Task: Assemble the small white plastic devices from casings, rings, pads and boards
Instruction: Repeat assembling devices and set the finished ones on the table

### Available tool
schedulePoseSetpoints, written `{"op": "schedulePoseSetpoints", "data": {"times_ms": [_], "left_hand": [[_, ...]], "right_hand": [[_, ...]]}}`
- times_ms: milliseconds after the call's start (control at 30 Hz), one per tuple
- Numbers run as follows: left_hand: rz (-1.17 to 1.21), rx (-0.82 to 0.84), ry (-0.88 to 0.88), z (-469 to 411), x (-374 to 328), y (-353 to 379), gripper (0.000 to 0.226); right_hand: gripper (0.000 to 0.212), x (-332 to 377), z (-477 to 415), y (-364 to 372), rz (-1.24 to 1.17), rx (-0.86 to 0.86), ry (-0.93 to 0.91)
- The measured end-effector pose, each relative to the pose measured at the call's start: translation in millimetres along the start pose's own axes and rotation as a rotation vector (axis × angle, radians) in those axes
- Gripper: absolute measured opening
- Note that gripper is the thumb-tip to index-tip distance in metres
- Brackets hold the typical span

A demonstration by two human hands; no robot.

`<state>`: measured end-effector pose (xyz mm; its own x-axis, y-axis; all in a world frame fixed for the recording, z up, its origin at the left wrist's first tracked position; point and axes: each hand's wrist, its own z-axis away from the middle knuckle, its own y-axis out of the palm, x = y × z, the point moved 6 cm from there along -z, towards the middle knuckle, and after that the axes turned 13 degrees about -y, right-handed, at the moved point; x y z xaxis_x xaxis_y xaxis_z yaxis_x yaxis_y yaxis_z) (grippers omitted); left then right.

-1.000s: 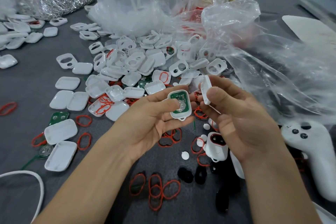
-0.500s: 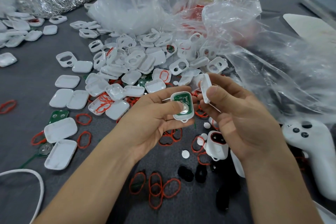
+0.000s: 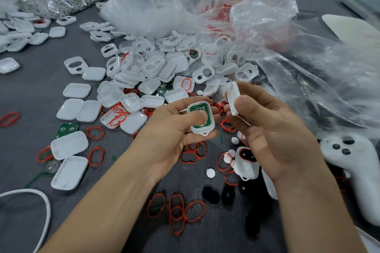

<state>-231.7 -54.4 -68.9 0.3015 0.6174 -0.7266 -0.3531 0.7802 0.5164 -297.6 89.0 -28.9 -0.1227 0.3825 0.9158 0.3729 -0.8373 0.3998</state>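
Note:
My left hand [image 3: 174,135] grips a white casing half with a green board [image 3: 200,116] seated in it, the thumb pressing across the board. Just to its right, my right hand [image 3: 273,129] pinches a second white casing half [image 3: 233,98] edge-on between thumb and fingers. The two parts are a little apart. A heap of loose white casings [image 3: 144,68] lies behind the hands. Red rings [image 3: 176,209] lie scattered on the grey table, and another casing with a red ring inside [image 3: 246,162] sits below my right hand.
Large clear plastic bags [image 3: 287,47] pile up at the back and right. A white controller [image 3: 357,170] lies at the right edge. Black pads [image 3: 218,194] sit near the front centre. A white cable [image 3: 41,201] loops at the lower left. Flat white lids [image 3: 70,158] lie left.
My left thumb has slid further over the board in the casing, covering its round metal dome. The right hand holds its casing half in nearly the same place.

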Motion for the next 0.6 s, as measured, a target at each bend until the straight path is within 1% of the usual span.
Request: {"op": "schedulePoseSetpoints", "data": {"times_ms": [167,300,433,533,600], "left_hand": [[0.001,-0.019,0.003,-0.7,0.5,-1.0,0.025],[0.008,-0.034,0.009,-0.9,0.6,-1.9,0.024],[-0.002,-0.054,0.028,-0.8,0.5,-2.0,0.023],[0.007,-0.073,0.040,-0.9,-0.2,-3.0,0.024],[0.017,-0.079,0.045,-0.9,-1.0,-3.9,0.024]], "right_hand": [[0.049,-2.3,-1.2,-1.4,-0.013,0.002,-0.011],[0.058,-3.0,-4.0,-1.0,0.021,0.016,-0.043],[0.060,-2.8,-3.4,-0.3,0.162,0.058,-0.111],[0.055,-3.1,-3.3,-1.6,0.311,0.066,-0.158],[0.052,-4.7,-3.7,-1.5,0.345,0.072,-0.172]]}}
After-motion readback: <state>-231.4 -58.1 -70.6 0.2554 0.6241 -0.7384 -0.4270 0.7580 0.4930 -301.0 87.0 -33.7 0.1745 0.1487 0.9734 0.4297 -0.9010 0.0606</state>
